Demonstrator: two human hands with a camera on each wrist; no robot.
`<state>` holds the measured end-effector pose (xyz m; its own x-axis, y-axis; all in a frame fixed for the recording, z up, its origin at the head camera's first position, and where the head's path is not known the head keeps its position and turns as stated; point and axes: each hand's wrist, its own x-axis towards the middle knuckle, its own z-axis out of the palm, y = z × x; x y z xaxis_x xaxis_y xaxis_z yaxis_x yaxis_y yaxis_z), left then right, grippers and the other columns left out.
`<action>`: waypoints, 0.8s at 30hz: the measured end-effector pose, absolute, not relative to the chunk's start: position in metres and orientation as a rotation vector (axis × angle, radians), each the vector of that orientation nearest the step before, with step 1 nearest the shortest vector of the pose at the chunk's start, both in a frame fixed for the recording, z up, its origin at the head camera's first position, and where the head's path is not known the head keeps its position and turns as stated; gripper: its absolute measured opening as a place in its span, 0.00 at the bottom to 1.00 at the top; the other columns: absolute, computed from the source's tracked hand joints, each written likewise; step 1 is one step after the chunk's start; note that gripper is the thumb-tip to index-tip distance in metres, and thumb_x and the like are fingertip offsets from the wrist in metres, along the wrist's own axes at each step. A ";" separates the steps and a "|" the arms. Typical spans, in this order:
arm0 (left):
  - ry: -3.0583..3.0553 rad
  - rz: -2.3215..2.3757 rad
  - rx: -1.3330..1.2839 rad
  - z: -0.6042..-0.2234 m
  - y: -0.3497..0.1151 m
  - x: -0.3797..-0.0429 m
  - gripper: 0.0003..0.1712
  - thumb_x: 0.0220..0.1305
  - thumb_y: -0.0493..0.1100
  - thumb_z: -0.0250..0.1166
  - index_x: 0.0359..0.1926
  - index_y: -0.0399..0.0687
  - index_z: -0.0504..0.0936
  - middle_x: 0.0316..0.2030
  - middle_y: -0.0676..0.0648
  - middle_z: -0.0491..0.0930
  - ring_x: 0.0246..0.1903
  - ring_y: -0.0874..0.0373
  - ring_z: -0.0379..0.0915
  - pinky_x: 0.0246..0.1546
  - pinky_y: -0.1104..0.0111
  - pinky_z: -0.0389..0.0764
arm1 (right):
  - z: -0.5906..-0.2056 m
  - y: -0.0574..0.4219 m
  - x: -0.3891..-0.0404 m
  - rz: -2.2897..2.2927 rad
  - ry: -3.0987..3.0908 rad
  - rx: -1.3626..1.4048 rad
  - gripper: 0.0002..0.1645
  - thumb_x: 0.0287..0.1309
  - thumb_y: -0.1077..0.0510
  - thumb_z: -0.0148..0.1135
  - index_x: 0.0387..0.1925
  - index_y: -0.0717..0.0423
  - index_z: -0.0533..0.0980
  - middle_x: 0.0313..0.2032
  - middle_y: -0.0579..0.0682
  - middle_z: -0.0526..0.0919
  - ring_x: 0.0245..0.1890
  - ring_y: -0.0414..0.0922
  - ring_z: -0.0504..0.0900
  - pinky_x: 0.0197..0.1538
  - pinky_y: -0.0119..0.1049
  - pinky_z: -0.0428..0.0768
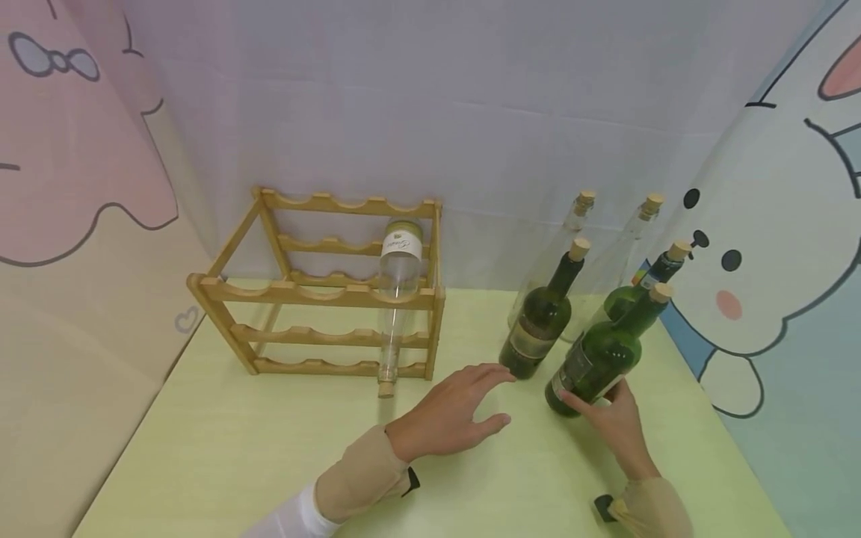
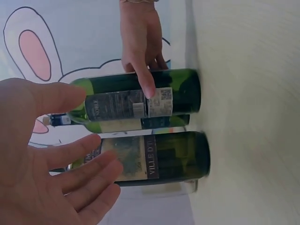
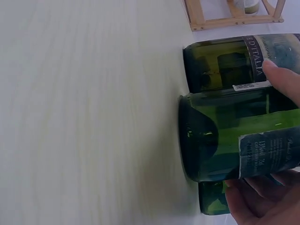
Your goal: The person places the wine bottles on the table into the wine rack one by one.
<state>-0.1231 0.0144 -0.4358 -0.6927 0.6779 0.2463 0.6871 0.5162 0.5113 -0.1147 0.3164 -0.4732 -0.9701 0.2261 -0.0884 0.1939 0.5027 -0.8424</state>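
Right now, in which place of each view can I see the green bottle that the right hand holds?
Head: green bottle right of centre.
Left wrist: green bottle near the middle, shown sideways.
Right wrist: green bottle at right, cut by the edge.
Shared landmark: beige-labelled bottle, respectively left of, below and above it.

From my remote seat I saw a green bottle [image 1: 608,355] between the right fingers [image 3: 246,201], its dark label [image 3: 269,152] printed in pale letters. Just beyond the left fingers [image 2: 86,170], the olive bottle [image 1: 546,314] wore a cream label [image 2: 130,157] with a dark, pale-lettered band [image 2: 151,157]. Its cork [image 1: 579,249] was plain tan, and the wooden rack [image 1: 316,295] left of those fingers was honey-coloured. Beneath all the fingers the tabletop [image 1: 269,456] ran pale yellow-green. Well past the right ones, the curtain [image 1: 817,396] bore a white rabbit [image 1: 773,232] outlined in black, pink-cheeked, on soft blue.
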 end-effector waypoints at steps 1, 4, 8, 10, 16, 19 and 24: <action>-2.734 -0.925 -1.228 -0.438 0.016 -0.125 0.32 0.73 0.63 0.53 0.72 0.61 0.64 0.70 0.58 0.59 0.66 0.58 0.60 0.61 0.63 0.64 | -0.474 0.316 -0.115 1.512 -2.698 -0.374 0.60 0.52 0.38 0.73 0.74 0.59 0.52 0.65 0.59 0.65 0.64 0.55 0.64 0.64 0.54 0.60; -2.760 -0.901 -1.250 -0.442 0.023 -0.130 0.32 0.74 0.64 0.52 0.73 0.60 0.64 0.70 0.58 0.59 0.67 0.59 0.59 0.62 0.63 0.63 | -0.477 0.316 -0.117 1.532 -2.703 -0.356 0.60 0.52 0.39 0.73 0.74 0.59 0.52 0.66 0.59 0.65 0.65 0.56 0.63 0.65 0.53 0.60; -2.793 -0.860 -1.277 -0.446 0.031 -0.137 0.32 0.74 0.64 0.51 0.73 0.61 0.63 0.70 0.59 0.59 0.68 0.60 0.58 0.63 0.64 0.62 | -0.483 0.315 -0.120 1.532 -2.682 -0.308 0.58 0.53 0.41 0.74 0.74 0.58 0.53 0.66 0.58 0.66 0.65 0.55 0.65 0.65 0.52 0.61; -2.820 -0.852 -1.284 -0.449 0.034 -0.139 0.32 0.74 0.64 0.52 0.73 0.60 0.64 0.69 0.59 0.60 0.68 0.59 0.58 0.63 0.64 0.62 | -0.487 0.315 -0.121 1.538 -2.664 -0.288 0.57 0.52 0.42 0.74 0.73 0.58 0.54 0.65 0.57 0.66 0.65 0.54 0.65 0.65 0.50 0.62; -2.894 -0.842 -1.262 -0.456 0.039 -0.142 0.32 0.73 0.62 0.54 0.72 0.59 0.65 0.69 0.57 0.61 0.67 0.58 0.60 0.62 0.64 0.63 | -0.491 0.313 -0.125 1.505 -2.661 -0.281 0.55 0.52 0.41 0.74 0.71 0.61 0.57 0.63 0.59 0.68 0.63 0.55 0.67 0.64 0.50 0.62; -2.911 -0.840 -1.248 -0.459 0.039 -0.142 0.31 0.73 0.61 0.55 0.72 0.57 0.66 0.68 0.56 0.62 0.66 0.58 0.61 0.61 0.65 0.64 | -0.492 0.314 -0.125 1.491 -2.667 -0.275 0.55 0.52 0.41 0.74 0.70 0.61 0.57 0.63 0.59 0.69 0.63 0.55 0.68 0.64 0.51 0.62; -2.916 -0.833 -1.250 -0.464 0.037 -0.142 0.31 0.73 0.60 0.55 0.70 0.55 0.67 0.66 0.56 0.65 0.64 0.59 0.64 0.59 0.67 0.66 | -0.495 0.315 -0.124 1.466 -2.663 -0.266 0.53 0.53 0.43 0.74 0.70 0.61 0.58 0.62 0.59 0.70 0.61 0.54 0.69 0.62 0.49 0.64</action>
<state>-0.1416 0.0373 -0.4640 -0.7012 0.7096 0.0695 0.6392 0.5824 0.5022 -0.1237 0.3145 -0.4946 -0.9808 0.1948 -0.0049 0.1084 0.5244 -0.8445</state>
